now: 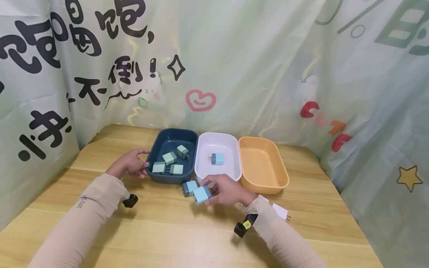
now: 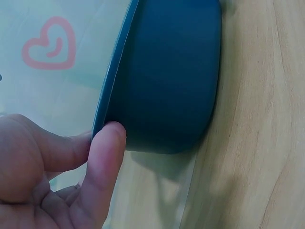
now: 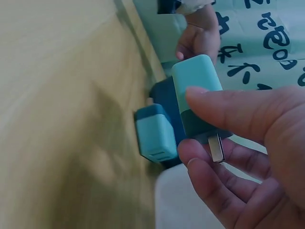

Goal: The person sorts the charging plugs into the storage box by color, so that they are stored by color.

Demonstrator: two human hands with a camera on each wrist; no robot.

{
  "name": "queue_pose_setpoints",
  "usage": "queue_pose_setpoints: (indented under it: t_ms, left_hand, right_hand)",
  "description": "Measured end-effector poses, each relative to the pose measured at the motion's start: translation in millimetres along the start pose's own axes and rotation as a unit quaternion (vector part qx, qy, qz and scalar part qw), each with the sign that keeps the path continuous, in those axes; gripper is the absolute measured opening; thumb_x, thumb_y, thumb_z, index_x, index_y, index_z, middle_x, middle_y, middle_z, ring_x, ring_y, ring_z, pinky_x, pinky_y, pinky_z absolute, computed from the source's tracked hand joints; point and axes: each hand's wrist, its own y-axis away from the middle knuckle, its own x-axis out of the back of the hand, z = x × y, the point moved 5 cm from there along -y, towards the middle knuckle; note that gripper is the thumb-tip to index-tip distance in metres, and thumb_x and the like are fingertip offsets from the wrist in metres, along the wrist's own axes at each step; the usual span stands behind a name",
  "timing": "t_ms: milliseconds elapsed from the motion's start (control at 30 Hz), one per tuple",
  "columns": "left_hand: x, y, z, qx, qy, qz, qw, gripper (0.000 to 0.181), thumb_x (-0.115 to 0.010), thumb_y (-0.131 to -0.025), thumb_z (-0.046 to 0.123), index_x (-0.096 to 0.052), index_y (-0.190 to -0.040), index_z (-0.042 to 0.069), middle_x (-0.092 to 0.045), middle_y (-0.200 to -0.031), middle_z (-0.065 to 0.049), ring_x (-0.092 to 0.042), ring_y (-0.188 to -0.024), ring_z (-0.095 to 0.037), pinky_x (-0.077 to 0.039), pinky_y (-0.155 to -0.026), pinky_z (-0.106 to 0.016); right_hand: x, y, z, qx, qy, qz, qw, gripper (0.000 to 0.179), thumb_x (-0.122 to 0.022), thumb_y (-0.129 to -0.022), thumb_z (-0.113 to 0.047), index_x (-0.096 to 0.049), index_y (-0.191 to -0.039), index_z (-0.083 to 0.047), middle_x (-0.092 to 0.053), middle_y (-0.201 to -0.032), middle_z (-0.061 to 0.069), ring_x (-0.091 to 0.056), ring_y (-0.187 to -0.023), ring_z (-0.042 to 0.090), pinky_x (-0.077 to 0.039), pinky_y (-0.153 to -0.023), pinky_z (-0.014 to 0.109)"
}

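Observation:
My left hand (image 1: 131,163) pinches the rim of the dark blue tray (image 2: 171,81) at its near left side, finger and thumb on the edge. Several pale green wall chargers (image 1: 169,158) lie inside that tray. In front of the white tray, my right hand (image 1: 228,190) holds a light blue wall charger (image 1: 201,195) between thumb and fingers, raised over the table; its metal prongs (image 3: 216,149) show in the right wrist view. A second light blue charger (image 3: 156,133) lies on the table beside it, close to the dark blue tray.
The white tray (image 1: 200,145) stands in the middle with one blue charger (image 1: 217,159) in it. To its right is an orange tray (image 1: 263,163). A white charger (image 1: 280,211) lies by my right wrist. Printed curtains (image 1: 234,67) surround the wooden table (image 1: 174,230).

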Motion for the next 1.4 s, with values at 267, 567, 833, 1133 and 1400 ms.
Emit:
queue_pose_setpoints:
  t_ms: [267,567,833,1133,1400]
  left_hand:
    - [-0.1,-0.9,2.6,0.000,-0.001,-0.001,1.0000,0.062,-0.048,-0.097,-0.005,-0.023,-0.153,0.007,-0.055,-0.086,-0.018,-0.061,-0.065,-0.019,-0.058,-0.060,-0.033]
    - [0.1,-2.0,1.6,0.005,0.005,-0.006,1.0000,0.063,-0.048,-0.097,-0.005,-0.022,-0.153,0.006,-0.056,-0.086,-0.018,-0.061,-0.066,-0.020,-0.058,-0.061,-0.033]
    - [-0.6,-0.2,1.8,0.002,0.002,-0.008,1.0000,0.062,-0.048,-0.097,-0.006,-0.023,-0.153,0.004,-0.055,-0.085,-0.018,-0.061,-0.066,-0.019,-0.058,-0.060,-0.033]
    - [-0.2,0.5,1.8,0.000,0.002,-0.011,0.9999,0.063,-0.049,-0.097,-0.006,-0.022,-0.153,0.003,-0.057,-0.079,-0.016,-0.061,-0.064,-0.017,-0.058,-0.059,-0.032]
    - [0.6,1.5,2.6,-0.004,-0.005,-0.012,0.9999,0.063,-0.050,-0.096,-0.005,-0.023,-0.153,0.002,-0.056,-0.080,-0.016,-0.061,-0.065,-0.018,-0.058,-0.060,-0.033]
  right_hand:
    - [24.7,0.8,1.6,-0.021,-0.022,0.040,0.9988,0.045,-0.086,-0.074,-0.011,-0.062,-0.112,-0.010,-0.061,-0.107,0.003,-0.064,-0.074,0.012,-0.056,-0.073,0.027]
    - [41.3,-2.2,7.5,-0.052,-0.013,0.060,0.9968,0.043,-0.085,-0.075,-0.017,-0.063,-0.111,-0.013,-0.061,-0.109,0.004,-0.064,-0.077,0.015,-0.056,-0.077,0.030]
    - [50.6,-6.2,11.1,-0.062,-0.020,0.066,0.9957,0.044,-0.084,-0.075,-0.010,-0.063,-0.113,-0.010,-0.061,-0.109,0.008,-0.064,-0.077,0.018,-0.056,-0.078,0.032]
    - [59.9,-12.9,19.6,-0.079,-0.015,0.076,0.9938,0.043,-0.085,-0.074,-0.010,-0.063,-0.111,-0.010,-0.061,-0.110,0.008,-0.063,-0.077,0.019,-0.055,-0.077,0.031]
    - [66.3,-19.7,27.1,-0.099,-0.009,0.083,0.9916,0.042,-0.085,-0.074,-0.012,-0.064,-0.110,-0.011,-0.061,-0.110,0.008,-0.062,-0.076,0.019,-0.054,-0.079,0.031]
